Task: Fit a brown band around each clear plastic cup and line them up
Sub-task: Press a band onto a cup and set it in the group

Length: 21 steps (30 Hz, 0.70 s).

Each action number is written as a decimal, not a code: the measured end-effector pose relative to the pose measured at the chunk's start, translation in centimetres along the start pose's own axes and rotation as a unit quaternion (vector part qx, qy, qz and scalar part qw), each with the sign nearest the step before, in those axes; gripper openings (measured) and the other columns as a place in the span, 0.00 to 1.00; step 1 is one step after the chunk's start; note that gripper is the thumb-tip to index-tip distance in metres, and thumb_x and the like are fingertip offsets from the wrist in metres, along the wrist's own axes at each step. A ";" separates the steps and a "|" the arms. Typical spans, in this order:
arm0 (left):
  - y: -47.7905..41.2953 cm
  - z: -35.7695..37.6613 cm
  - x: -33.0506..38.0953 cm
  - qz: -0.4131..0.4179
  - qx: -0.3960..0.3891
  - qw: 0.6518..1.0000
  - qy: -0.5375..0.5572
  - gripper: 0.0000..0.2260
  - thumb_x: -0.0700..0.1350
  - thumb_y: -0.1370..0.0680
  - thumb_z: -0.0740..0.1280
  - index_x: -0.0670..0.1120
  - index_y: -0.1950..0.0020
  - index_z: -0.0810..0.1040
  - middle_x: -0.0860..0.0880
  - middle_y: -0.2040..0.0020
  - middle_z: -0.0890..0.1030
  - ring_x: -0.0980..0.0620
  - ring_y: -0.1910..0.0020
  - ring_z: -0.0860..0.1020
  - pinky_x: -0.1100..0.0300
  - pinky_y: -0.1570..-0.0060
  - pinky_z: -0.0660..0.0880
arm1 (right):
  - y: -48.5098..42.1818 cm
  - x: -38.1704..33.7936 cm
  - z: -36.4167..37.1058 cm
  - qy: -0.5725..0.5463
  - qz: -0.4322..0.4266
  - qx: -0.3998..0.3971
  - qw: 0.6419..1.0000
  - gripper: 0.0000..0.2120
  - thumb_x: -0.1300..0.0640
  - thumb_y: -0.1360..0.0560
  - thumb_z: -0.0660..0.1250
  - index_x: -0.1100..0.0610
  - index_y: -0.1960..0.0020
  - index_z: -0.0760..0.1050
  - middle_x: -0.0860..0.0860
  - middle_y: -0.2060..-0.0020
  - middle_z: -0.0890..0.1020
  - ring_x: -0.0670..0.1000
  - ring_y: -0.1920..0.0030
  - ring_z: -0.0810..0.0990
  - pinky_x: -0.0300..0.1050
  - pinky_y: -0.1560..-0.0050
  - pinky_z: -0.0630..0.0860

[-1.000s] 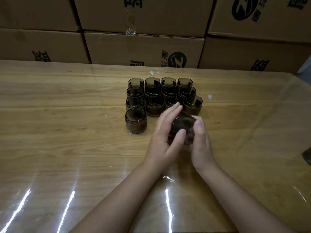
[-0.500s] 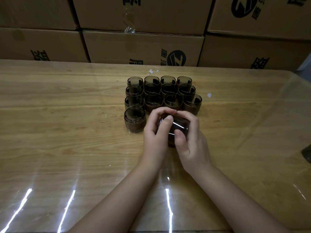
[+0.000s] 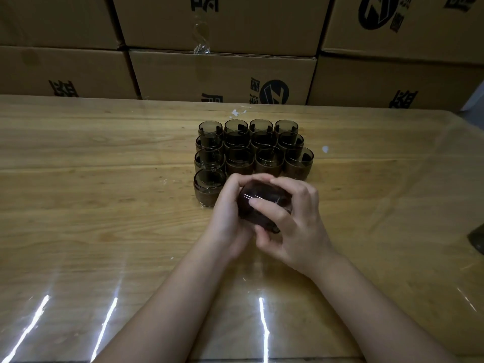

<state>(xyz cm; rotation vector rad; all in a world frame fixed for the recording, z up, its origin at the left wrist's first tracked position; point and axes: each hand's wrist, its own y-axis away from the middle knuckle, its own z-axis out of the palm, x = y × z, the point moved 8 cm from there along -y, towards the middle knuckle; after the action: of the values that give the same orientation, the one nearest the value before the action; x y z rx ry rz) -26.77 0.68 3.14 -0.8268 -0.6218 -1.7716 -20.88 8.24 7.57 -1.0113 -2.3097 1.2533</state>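
Observation:
I hold one clear plastic cup with a brown band around it, tipped on its side just above the wooden table. My left hand grips it from the left, fingers curled over its top. My right hand grips it from the right, thumb lying across its near side. Just beyond stand several banded cups in tidy rows. A single banded cup starts the nearest row, immediately left of my left hand.
Stacked cardboard boxes form a wall along the table's far edge. A clear glossy sheet covers the tabletop and reflects light streaks near me. A dark object pokes in at the right edge. Small white scraps lie near the cups.
Both hands have closed more fully around the cup and turned it. My left fingers, straight a second ago, now curl over its top, and my right thumb has moved across its side.

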 end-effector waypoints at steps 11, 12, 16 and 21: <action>1.4 1.6 1.2 0.212 0.081 0.931 -0.285 0.06 0.48 0.26 0.60 0.50 0.53 0.75 0.58 0.59 0.80 0.62 0.57 0.78 0.67 0.59 0.74 | 0.3 1.9 0.1 -0.314 0.233 0.097 0.915 0.11 0.55 0.23 0.58 0.53 0.42 0.72 0.51 0.40 0.75 0.50 0.37 0.74 0.46 0.38 0.71; 1.5 1.7 1.4 0.220 0.085 0.930 -0.282 0.06 0.48 0.27 0.61 0.50 0.52 0.74 0.61 0.59 0.80 0.64 0.58 0.78 0.68 0.59 0.74 | 0.4 2.2 0.6 -0.361 0.270 0.091 0.888 0.12 0.54 0.23 0.57 0.50 0.42 0.72 0.47 0.41 0.76 0.46 0.39 0.75 0.42 0.41 0.72; 2.5 2.0 2.2 0.303 0.099 0.884 -0.342 0.10 0.53 0.29 0.62 0.54 0.50 0.73 0.57 0.51 0.80 0.57 0.50 0.79 0.61 0.50 0.75 | 1.3 2.9 2.6 -0.500 0.392 0.060 0.770 0.14 0.45 0.28 0.59 0.38 0.44 0.75 0.42 0.46 0.79 0.45 0.45 0.79 0.39 0.50 0.76; 3.3 2.6 3.0 0.398 0.085 0.797 -0.447 0.14 0.48 0.26 0.62 0.39 0.48 0.75 0.45 0.52 0.75 0.51 0.53 0.76 0.59 0.54 0.74 | 1.8 2.8 3.7 -0.559 0.451 0.059 0.693 0.17 0.43 0.30 0.61 0.45 0.45 0.77 0.49 0.46 0.81 0.49 0.44 0.79 0.46 0.44 0.76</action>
<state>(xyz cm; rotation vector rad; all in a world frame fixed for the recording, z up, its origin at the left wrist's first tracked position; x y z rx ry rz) -23.73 -0.23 7.17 -1.5262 -0.8363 -0.4743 -24.16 8.67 3.82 -1.7557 -2.3017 3.0825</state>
